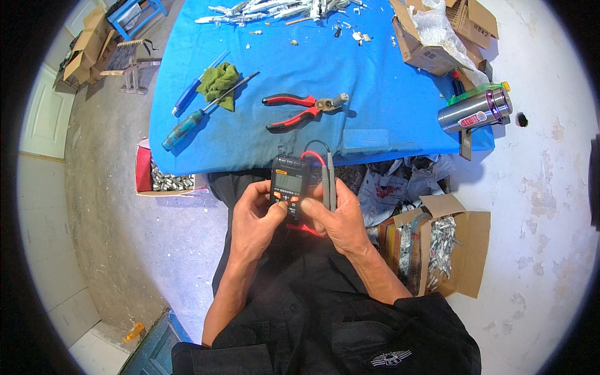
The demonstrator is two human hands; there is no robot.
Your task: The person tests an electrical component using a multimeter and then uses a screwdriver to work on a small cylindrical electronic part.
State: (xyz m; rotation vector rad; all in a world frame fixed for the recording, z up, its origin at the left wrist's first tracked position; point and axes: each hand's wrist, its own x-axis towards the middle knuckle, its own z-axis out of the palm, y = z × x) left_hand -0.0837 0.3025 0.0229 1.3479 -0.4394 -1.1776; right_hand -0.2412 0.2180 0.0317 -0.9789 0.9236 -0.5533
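Both my hands hold a small black multimeter (288, 182) with orange buttons just below the front edge of the blue-covered table (325, 69). My left hand (255, 215) grips its left side, thumb on the buttons. My right hand (336, 215) steadies its right side and also pinches a grey probe (329, 187) upright. Red and black leads (314, 152) loop over the meter's top, and a red probe part (306, 229) shows under my right hand.
On the table lie red-handled pliers (300, 106), a blue-handled screwdriver (185, 128), a green rag (219, 81), a blue pen-like tool (190, 94), white scraps at the far edge, a cardboard box (425, 50) and a steel flask (475, 109). Boxes of metal parts (440, 247) stand on the floor.
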